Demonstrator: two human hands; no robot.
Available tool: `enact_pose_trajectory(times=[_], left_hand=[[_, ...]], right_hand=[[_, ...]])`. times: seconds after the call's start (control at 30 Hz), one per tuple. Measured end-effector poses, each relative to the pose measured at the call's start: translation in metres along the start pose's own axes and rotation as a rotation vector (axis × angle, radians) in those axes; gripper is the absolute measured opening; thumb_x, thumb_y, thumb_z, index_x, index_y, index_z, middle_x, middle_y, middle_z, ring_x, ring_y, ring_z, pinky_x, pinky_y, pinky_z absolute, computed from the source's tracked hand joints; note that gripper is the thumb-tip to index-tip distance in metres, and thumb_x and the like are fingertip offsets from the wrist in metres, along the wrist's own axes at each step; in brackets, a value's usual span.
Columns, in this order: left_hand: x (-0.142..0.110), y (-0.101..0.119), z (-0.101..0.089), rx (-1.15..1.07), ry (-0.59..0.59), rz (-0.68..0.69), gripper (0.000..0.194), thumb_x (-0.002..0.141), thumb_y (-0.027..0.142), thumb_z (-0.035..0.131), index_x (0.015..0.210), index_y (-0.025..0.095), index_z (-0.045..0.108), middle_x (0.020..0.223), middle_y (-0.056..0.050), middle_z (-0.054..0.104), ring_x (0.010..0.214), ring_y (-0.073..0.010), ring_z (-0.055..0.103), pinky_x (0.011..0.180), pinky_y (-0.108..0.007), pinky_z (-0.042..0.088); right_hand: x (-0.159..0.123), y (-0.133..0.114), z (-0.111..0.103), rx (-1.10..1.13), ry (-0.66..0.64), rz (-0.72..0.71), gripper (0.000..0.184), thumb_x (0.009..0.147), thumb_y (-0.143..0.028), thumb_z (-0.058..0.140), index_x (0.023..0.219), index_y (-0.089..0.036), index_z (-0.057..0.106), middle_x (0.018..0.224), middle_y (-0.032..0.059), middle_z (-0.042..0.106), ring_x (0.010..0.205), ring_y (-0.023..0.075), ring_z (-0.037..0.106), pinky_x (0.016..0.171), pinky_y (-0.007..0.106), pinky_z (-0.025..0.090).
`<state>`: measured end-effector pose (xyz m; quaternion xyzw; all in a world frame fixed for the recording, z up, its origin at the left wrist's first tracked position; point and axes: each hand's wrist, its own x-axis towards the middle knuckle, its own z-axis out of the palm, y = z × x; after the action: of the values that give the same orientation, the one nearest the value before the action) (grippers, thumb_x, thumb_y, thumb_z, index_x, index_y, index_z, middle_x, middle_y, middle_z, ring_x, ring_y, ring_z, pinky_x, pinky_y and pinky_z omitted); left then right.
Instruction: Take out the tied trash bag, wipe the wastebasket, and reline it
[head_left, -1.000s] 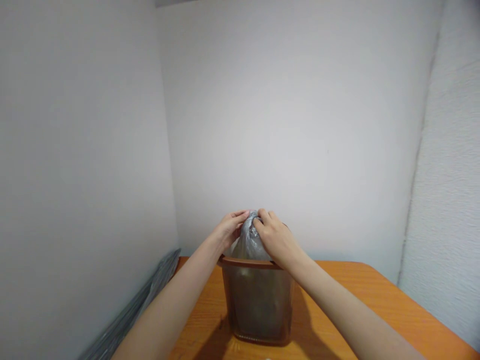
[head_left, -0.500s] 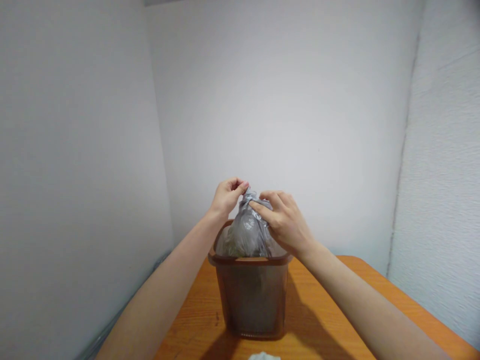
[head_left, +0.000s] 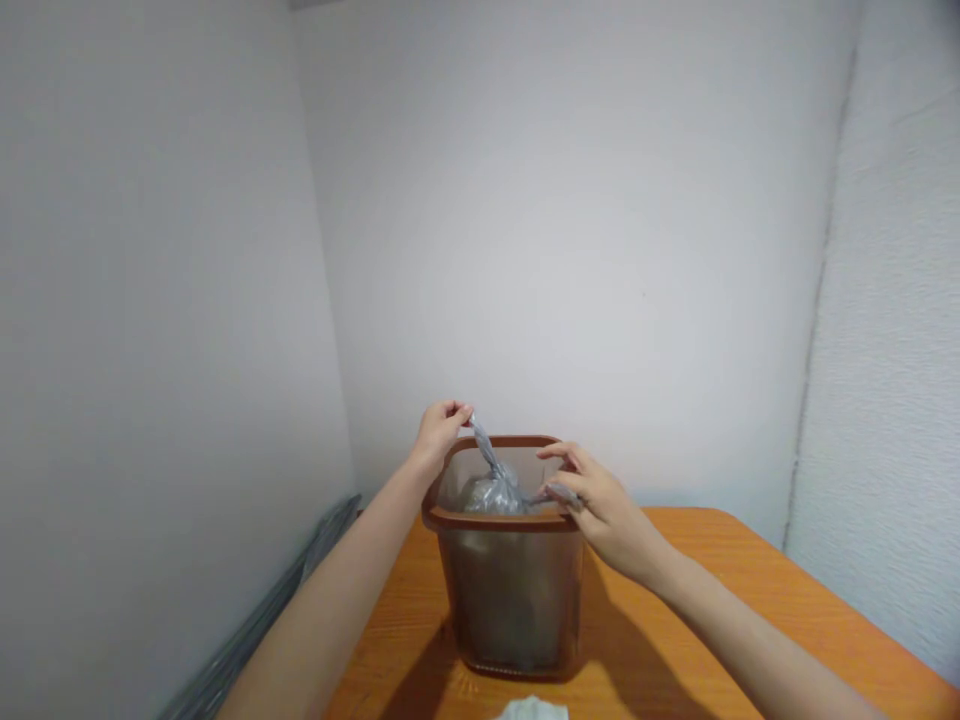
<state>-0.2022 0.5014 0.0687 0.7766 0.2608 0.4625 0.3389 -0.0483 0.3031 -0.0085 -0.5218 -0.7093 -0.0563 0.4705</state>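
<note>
Left hand point(head_left: 439, 430) has one twisted end of the bag point(head_left: 499, 492) pinched, right hand point(head_left: 600, 500) loosely grips the other; bag's in the bin point(head_left: 510, 600), lower center of frame.

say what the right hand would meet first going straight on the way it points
The right hand would probably meet the bunched top of the grey bag in the bin, though with depth unclear it might pass just above.

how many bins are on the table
1: the brown bin stands upright on the orange table, between the two forearms, with a grey plastic bag inside; the forearms could hide little else that size.
</note>
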Motion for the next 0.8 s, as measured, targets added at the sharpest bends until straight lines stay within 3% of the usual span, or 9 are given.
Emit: enact_pose_trajectory(times=[0.1,0.2,0.27,0.33,0.47,0.57,0.63,0.73,0.8], left_hand=[[-0.009,0.027,0.014,-0.029,-0.090,0.110,0.023,0.085,0.034,0.062,0.071,0.015,0.063,0.071,-0.002,0.066,0.071,-0.0143,0.061,0.072,-0.025,0.048],[-0.020,0.045,0.017,-0.029,-0.171,0.167,0.023,0.083,0.036,0.060,0.074,0.015,0.065,0.075,-0.005,0.069,0.073,-0.0156,0.063,0.071,-0.025,0.048],[-0.027,0.045,0.010,-0.008,-0.187,0.175,0.025,0.085,0.039,0.057,0.083,0.016,0.066,0.077,-0.005,0.070,0.075,-0.0165,0.065,0.073,-0.026,0.050],[-0.031,0.035,-0.005,0.034,-0.134,0.166,0.027,0.089,0.041,0.053,0.099,0.017,0.063,0.078,-0.004,0.070,0.078,-0.0173,0.066,0.077,-0.029,0.050],[-0.025,-0.006,-0.038,0.142,0.062,0.071,0.024,0.092,0.030,0.046,0.110,0.017,0.052,0.096,-0.008,0.069,0.097,-0.0192,0.065,0.092,-0.035,0.046],[-0.017,-0.038,-0.047,0.208,0.110,-0.066,0.021,0.087,0.020,0.048,0.107,0.015,0.051,0.113,-0.015,0.065,0.110,-0.0222,0.061,0.099,-0.039,0.044],[-0.017,-0.052,-0.044,0.235,0.087,-0.166,0.022,0.083,0.019,0.052,0.105,0.013,0.053,0.116,-0.018,0.064,0.111,-0.0245,0.061,0.098,-0.040,0.045],[-0.026,-0.059,-0.033,0.247,-0.018,-0.293,0.024,0.080,0.023,0.058,0.101,0.013,0.056,0.107,-0.017,0.069,0.101,-0.0265,0.066,0.087,-0.037,0.052],[-0.033,-0.058,-0.027,0.241,-0.099,-0.345,0.022,0.078,0.023,0.058,0.098,0.014,0.059,0.100,-0.014,0.071,0.093,-0.0251,0.068,0.078,-0.032,0.054]], right_hand=[[0.032,-0.007,0.006,0.184,-0.147,0.080,0.024,0.087,-0.017,0.051,0.077,-0.019,0.072,0.130,0.0094,0.054,0.098,0.0209,0.059,0.088,0.038,0.049],[0.059,-0.009,0.018,0.347,-0.321,0.193,0.016,0.080,-0.017,0.057,0.072,-0.016,0.071,0.088,0.0070,0.068,0.067,0.0167,0.062,0.062,0.030,0.052],[0.072,-0.005,0.026,0.394,-0.305,0.240,0.014,0.079,-0.020,0.061,0.073,-0.015,0.072,0.065,0.0033,0.065,0.054,0.0156,0.058,0.053,0.027,0.050],[0.082,0.002,0.030,0.434,-0.221,0.255,0.016,0.080,-0.026,0.063,0.076,-0.014,0.073,0.058,0.0023,0.063,0.053,0.0160,0.059,0.054,0.028,0.051],[0.104,0.010,0.019,0.553,0.056,0.233,0.035,0.082,-0.047,0.066,0.082,-0.013,0.073,0.069,0.0062,0.070,0.064,0.0178,0.065,0.068,0.032,0.057],[0.123,0.005,-0.005,0.603,0.361,0.173,0.045,0.086,-0.056,0.058,0.094,-0.013,0.071,0.090,0.0090,0.073,0.080,0.0183,0.067,0.082,0.035,0.056],[0.136,0.000,-0.028,0.641,0.621,0.075,0.044,0.089,-0.054,0.056,0.101,-0.014,0.068,0.101,0.0089,0.071,0.088,0.0177,0.067,0.088,0.034,0.054],[0.148,-0.002,-0.073,0.638,0.998,-0.119,0.034,0.091,-0.046,0.058,0.099,-0.014,0.067,0.100,0.0078,0.070,0.087,0.0172,0.067,0.086,0.034,0.055],[0.147,0.003,-0.104,0.566,1.122,-0.184,0.031,0.092,-0.042,0.057,0.097,-0.014,0.068,0.096,0.0072,0.070,0.083,0.0160,0.067,0.083,0.034,0.055]])
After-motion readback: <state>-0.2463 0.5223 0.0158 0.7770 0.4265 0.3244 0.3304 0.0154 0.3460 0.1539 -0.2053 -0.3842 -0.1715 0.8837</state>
